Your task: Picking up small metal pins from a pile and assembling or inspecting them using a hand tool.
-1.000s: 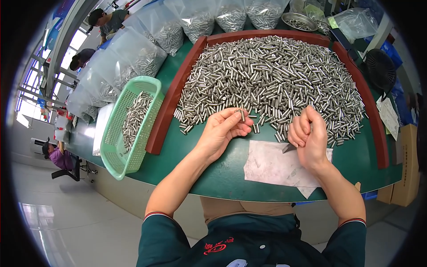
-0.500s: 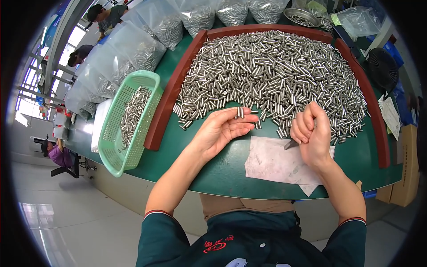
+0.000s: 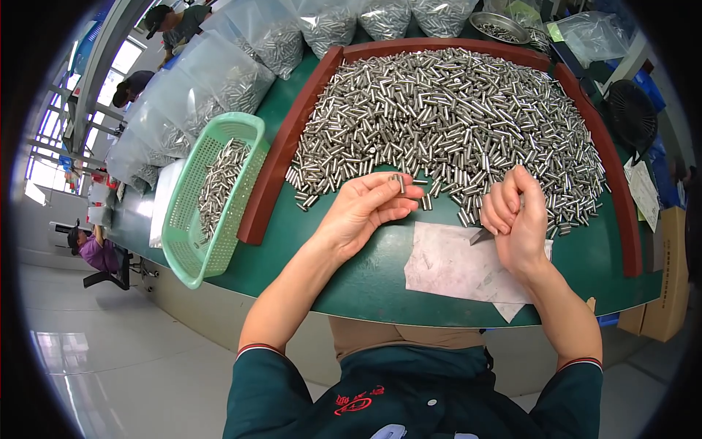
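My left hand (image 3: 365,212) is closed, its thumb pressed against short shiny metal pins (image 3: 397,183) that lie across the fingers. It hangs just in front of a big heap of the same metal pins (image 3: 446,110). A few loose ones lie right beside its fingertips. My right hand (image 3: 518,219) is curled into a fist at the heap's near edge, above a stained white sheet (image 3: 453,267). From its lower side sticks the flat, dark grey tip of a tool (image 3: 480,236); the rest is hidden in the palm.
A dark red wooden frame (image 3: 285,154) borders the heap on the green table (image 3: 358,293). At left stands a light green basket (image 3: 191,256) with more pins. Bags of pins (image 3: 270,36) line the back; a metal bowl (image 3: 519,35) and black fan (image 3: 630,110) are at right. Other people sit at far left.
My left thumb has come forward over the pins, which lay more exposed on the fingers before. The right hand has hardly moved.
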